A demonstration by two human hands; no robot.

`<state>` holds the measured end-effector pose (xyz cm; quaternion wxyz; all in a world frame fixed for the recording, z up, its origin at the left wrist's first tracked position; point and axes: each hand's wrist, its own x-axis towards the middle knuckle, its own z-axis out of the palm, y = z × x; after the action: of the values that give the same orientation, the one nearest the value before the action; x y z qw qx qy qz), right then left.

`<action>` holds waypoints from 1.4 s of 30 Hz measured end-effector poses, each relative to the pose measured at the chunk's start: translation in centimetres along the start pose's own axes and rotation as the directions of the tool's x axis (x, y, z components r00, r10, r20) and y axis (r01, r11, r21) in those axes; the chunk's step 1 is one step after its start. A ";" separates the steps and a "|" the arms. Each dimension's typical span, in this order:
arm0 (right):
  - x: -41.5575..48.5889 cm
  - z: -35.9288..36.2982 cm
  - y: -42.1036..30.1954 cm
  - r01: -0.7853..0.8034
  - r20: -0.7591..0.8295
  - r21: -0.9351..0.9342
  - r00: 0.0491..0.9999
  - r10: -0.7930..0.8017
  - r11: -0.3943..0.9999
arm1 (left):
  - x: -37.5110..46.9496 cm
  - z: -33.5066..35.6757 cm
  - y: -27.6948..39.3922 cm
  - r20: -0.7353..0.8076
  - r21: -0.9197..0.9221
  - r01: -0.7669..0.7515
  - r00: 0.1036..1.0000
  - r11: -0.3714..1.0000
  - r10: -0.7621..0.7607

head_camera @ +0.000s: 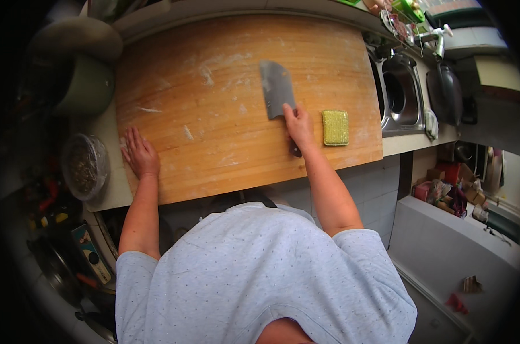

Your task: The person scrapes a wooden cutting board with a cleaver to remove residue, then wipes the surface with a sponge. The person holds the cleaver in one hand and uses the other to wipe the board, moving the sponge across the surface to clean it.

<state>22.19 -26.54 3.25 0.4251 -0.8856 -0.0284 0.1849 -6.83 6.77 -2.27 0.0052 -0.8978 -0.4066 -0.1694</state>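
A large wooden board (225,142) lies before me, with streaks of white powder, perhaps flour, on its surface. My right hand (300,127) grips a cleaver (278,88) by its dark handle; the broad blade points away from me over the board. Whether the blade touches the wood I cannot tell. To the right of that hand sits a yellow scrubbing sponge (335,127). My left hand (140,151) rests flat near the board's left edge, fingers slightly apart, holding nothing.
Left of the board stand a bowl covered in plastic film (85,167) and a green pot (87,86). At the right is a steel sink (402,92) with a faucet (438,43), and a dark pan-like object (445,94) beside it. Boxes and bags (453,189) pile up at lower right.
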 end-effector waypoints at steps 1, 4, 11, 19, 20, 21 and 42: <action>0.5 -0.5 -0.1 0.028 -0.022 0.030 0.999 -0.027 0.999 | -0.1 0.0 0.0 0.002 -0.001 -0.001 1.000 1.000 0.001; 1.1 -1.0 -0.6 0.007 -0.115 -0.074 0.993 -0.015 0.997 | -0.1 0.2 -0.3 -0.005 -0.016 -0.008 1.000 1.000 0.008; -2.4 4.4 -1.6 0.193 0.076 -0.065 0.979 -0.188 0.979 | -0.1 -0.2 0.2 0.001 -0.017 0.005 1.000 1.000 -0.005; -2.0 -3.6 2.3 0.026 -0.182 0.092 0.983 -0.008 0.995 | -0.1 0.3 0.0 -0.002 -0.023 0.013 1.000 1.000 -0.013; -2.3 -3.5 2.6 -0.052 -0.156 0.099 0.985 0.067 0.994 | -0.2 0.5 -0.1 -0.006 -0.022 0.011 1.000 1.000 -0.012; -2.8 -3.2 2.9 -0.146 -0.173 0.102 0.972 0.162 0.984 | -0.2 0.6 -0.2 -0.012 -0.020 0.009 1.000 1.000 -0.009; -4.8 0.2 1.4 0.033 -0.110 -0.072 0.993 -0.041 0.997 | 0.0 1.3 -0.3 -0.047 -0.018 0.015 0.999 1.000 -0.016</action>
<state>17.54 -28.32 3.50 0.3979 -0.9083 -0.0275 0.1263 -6.64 7.13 -3.52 0.0056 -0.8902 -0.4120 -0.1943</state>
